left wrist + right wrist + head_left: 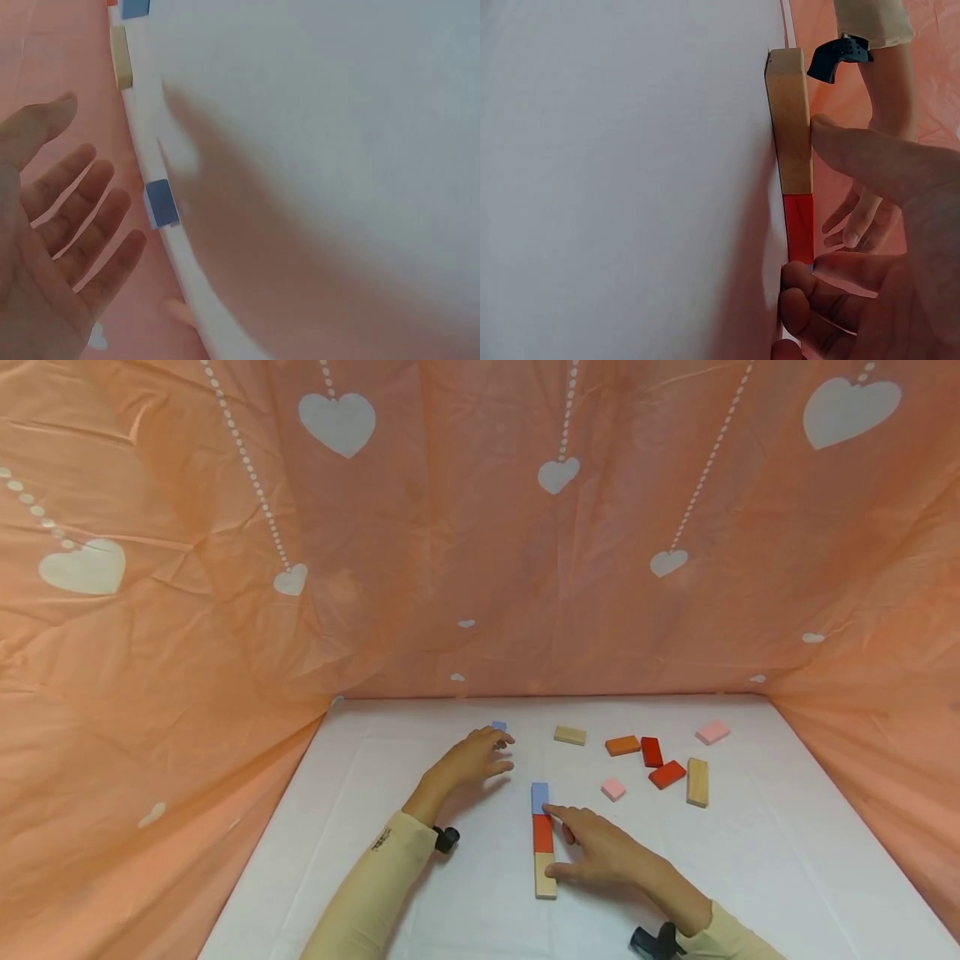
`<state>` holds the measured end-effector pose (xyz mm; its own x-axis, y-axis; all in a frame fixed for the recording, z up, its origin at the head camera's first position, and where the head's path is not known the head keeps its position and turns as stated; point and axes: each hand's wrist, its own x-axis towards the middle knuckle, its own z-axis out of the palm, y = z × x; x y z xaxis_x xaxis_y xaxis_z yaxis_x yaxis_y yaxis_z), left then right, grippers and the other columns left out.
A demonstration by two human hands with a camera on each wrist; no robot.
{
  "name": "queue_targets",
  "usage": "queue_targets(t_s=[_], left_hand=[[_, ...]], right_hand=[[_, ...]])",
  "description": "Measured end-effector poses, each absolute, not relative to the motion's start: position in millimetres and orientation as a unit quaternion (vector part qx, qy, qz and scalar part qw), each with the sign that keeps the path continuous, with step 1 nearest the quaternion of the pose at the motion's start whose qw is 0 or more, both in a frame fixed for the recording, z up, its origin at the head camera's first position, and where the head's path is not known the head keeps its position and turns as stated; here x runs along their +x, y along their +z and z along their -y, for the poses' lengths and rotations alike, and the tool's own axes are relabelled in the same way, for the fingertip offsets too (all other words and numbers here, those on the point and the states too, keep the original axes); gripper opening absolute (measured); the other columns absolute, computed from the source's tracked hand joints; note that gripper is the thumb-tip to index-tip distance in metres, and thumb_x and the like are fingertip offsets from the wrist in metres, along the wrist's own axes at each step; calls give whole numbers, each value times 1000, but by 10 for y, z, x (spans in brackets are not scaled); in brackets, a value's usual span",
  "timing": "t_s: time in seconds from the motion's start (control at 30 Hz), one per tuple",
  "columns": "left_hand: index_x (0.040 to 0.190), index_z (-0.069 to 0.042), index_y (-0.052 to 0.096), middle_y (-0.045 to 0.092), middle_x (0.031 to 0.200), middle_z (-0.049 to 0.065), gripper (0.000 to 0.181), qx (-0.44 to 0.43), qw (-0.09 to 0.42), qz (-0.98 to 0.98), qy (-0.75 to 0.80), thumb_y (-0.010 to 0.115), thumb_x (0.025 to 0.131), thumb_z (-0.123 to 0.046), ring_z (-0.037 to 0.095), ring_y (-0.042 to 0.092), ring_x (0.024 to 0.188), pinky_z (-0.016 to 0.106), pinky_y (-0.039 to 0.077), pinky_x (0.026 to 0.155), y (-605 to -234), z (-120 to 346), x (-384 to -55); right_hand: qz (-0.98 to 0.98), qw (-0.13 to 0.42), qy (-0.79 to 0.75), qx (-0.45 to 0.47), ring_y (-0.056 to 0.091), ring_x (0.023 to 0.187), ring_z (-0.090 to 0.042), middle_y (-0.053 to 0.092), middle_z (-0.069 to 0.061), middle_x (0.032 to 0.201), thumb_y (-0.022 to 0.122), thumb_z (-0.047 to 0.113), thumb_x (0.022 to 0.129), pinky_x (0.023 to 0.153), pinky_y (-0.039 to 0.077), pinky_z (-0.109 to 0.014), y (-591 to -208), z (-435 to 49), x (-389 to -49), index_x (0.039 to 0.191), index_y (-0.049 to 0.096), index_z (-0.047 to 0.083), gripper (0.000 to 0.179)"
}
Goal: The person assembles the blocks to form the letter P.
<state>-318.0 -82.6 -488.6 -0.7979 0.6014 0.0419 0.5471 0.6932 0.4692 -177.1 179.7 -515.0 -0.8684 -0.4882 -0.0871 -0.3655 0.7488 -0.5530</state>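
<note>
A straight row on the white table holds a blue block [540, 797], a red block [543, 833] and a natural wood block [545, 877], end to end. My right hand [611, 852] rests against the row: its index finger touches the blue block and its thumb the wood block. The right wrist view shows the thumb on the wood block [789, 127], beside the red block [799, 225]. My left hand [468, 762] hovers at the back left, its fingers spread and holding nothing. A second blue block [161, 202] lies just beyond its fingers, partly hidden in the head view.
Toward the back and right lie a wood block [570, 735], an orange block [622, 745], red blocks [667, 774], pink blocks [712, 732] and an upright-lying wood block [697, 782]. An orange curtain [525, 568] with hearts hangs behind the table [750, 877].
</note>
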Motion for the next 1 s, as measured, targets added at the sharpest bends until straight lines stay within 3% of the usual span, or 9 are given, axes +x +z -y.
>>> queue_targets(t_s=[0.4,0.73,1.0], left_hand=[[148,-9,58,59,137,14,51,260,71,-932,242,75,103,-27,33,56,130,50,49,110,-4927,908,-3449],[166,-9,38,45,162,23,77,231,93,-942,226,75,103,-34,41,41,153,58,36,122,-4909,975,-3573],[167,-11,38,48,157,20,78,232,110,-946,200,75,103,-35,40,45,147,55,37,122,-4872,963,-3604]], right_hand=[[-927,121,-269,-232,50,97,-15,51,7,100,86,56,87,81,46,-38,-5163,-1812,-1779,160,48,10,94],[-924,136,-282,-219,51,100,-17,55,6,104,87,53,86,91,52,-47,-5120,-1794,-1760,161,47,11,95],[-923,136,-284,-220,52,103,-19,57,6,108,87,52,87,98,53,-55,-5097,-1793,-1759,161,46,11,94]])
